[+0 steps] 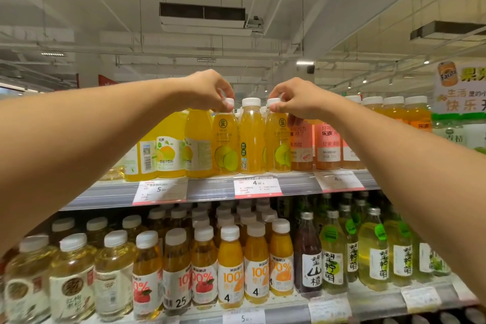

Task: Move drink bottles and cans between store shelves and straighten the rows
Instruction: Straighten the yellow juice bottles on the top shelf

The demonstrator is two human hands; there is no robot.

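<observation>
Drink bottles with lime-slice labels are standing three abreast at the front edge of the top shelf (210,187), above the 4.50 price tag (257,186). The left hand (210,92) is pinching the white cap of the left lime bottle (225,139), fingers curled down around the cap from above. The right hand (294,98) is doing the same on the right lime bottle (277,139), thumb and fingertips closed on its cap. The middle lime bottle (252,137) is standing untouched between them, its label turned sideways so the code panel is facing out. Gripping by the caps is likely chosen because the bodies are packed touching, leaving no room for fingers between them; the cap also gives a twist point, so each bottle can be rotated or nudged without lifting. Both held bottles are showing their lime graphic forward, which suggests facing the labels is the step in hand. To the left, larger yellow juice bottles (168,147) are sitting slightly askew near the shelf's left end; to the right, pink-labelled bottles (326,144) are continuing the row, partly hidden behind the right forearm. The lower shelf (289,308) is carrying orange 100% juice bottles (256,265) in tidy files. Remaining judgement: the middle bottle needs turning; tipping a neighbour is the main risk.
</observation>
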